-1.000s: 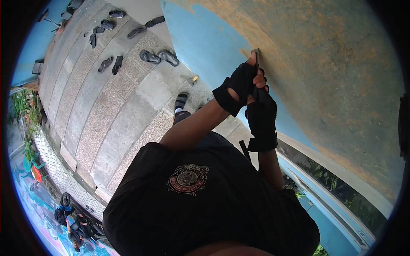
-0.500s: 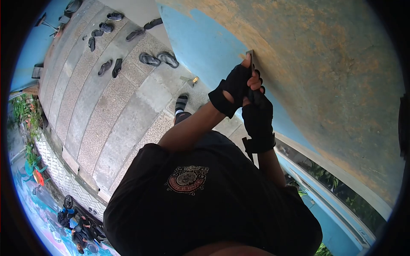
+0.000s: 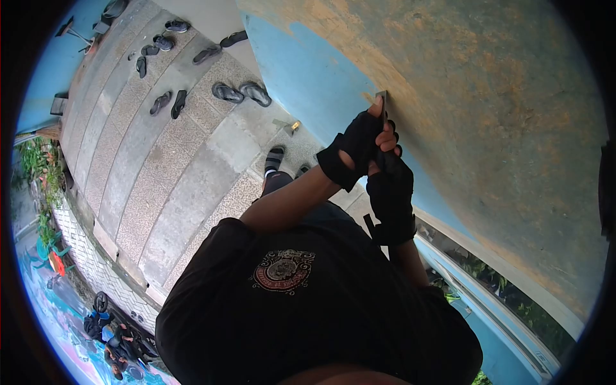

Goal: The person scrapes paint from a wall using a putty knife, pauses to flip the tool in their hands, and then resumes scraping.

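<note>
Both my hands, in black fingerless gloves, are closed round one narrow scraper (image 3: 384,102) with a flat metal blade. My left hand (image 3: 359,142) is nearer the tip, its thumb laid along the blade. My right hand (image 3: 391,196) grips lower, round the handle end, which is mostly hidden by the gloves. The blade's tip touches the wall (image 3: 475,115), at the border where light blue paint meets a patchy brown and grey surface.
Sandals (image 3: 240,93) and other footwear are scattered on the striped paving (image 3: 173,154). A small yellow and grey item (image 3: 295,126) lies near my foot (image 3: 274,159). A planted strip (image 3: 475,266) runs below the wall at right. People with a motorcycle (image 3: 115,337) are at lower left.
Both hands and the scraper have moved a short way down the wall, towards my body. The grip looks the same. The view has shifted slightly.
</note>
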Motion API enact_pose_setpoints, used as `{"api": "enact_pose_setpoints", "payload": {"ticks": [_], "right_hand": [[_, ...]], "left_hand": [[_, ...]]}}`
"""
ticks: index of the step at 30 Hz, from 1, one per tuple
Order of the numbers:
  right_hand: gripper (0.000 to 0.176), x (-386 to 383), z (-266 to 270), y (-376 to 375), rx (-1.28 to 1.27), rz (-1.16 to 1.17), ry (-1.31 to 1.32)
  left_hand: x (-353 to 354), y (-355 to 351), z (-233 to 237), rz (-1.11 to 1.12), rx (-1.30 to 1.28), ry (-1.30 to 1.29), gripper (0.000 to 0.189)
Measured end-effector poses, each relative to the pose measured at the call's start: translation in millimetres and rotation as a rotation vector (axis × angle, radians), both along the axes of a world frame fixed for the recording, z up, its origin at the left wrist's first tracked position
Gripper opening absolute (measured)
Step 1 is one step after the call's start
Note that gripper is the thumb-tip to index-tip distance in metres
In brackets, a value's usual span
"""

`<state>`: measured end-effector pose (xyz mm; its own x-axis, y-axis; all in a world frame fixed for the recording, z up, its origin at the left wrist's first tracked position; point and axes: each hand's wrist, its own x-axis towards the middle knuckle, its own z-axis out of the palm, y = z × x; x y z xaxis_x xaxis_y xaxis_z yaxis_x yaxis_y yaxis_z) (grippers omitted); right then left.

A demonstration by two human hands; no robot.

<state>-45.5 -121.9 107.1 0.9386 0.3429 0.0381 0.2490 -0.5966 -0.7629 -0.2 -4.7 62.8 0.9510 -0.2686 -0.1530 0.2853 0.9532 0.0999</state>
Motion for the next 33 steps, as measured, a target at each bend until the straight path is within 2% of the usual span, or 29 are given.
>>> {"api": "enact_pose_setpoints", "payload": {"ticks": [6,9,11,14,16,17,20,23,27,29,31,33], "right_hand": [[0.020,-1,9,-5,0.027,-0.042,0.109],[0.020,9,-6,3,0.051,-0.013,0.061],[0.019,6,7,5,0.024,-0.020,-0.001],[0.029,0,15,0,0.020,-0.063,0.134],[0.019,0,8,1,0.063,0.028,-0.124],[0.019,0,9,-3,0.056,0.025,-0.117],[0.020,-2,16,-13,0.050,-0.082,0.182],[0.019,2,12,-8,0.025,-0.033,0.054],[0.027,7,14,2,-0.064,-0.031,0.153],[0.026,-4,8,-11,0.041,-0.015,-0.063],[0.021,5,7,-8,0.069,0.005,0.009],[0.016,6,4,-8,0.097,-0.002,0.083]], "left_hand": [[1,-7,-2,0.007,-0.040,-0.019,0.056],[4,-4,-11,0.047,-0.068,-0.021,0.057],[5,-1,-3,0.090,-0.062,-0.017,0.057],[-3,-11,6,0.033,-0.030,-0.038,0.052],[-1,-4,2,0.013,-0.061,-0.038,0.052],[-3,-6,0,-0.013,-0.092,-0.037,0.053],[-8,-18,18,0.033,-0.032,0.044,0.053],[1,-17,-3,0.054,-0.064,-0.011,0.056],[7,-7,-8,0.104,-0.105,-0.005,0.057],[-2,-19,0,0.029,-0.059,-0.013,0.057],[1,-18,-3,0.052,0.016,-0.004,0.057],[8,-10,-6,0.090,-0.093,-0.016,0.053]]}}
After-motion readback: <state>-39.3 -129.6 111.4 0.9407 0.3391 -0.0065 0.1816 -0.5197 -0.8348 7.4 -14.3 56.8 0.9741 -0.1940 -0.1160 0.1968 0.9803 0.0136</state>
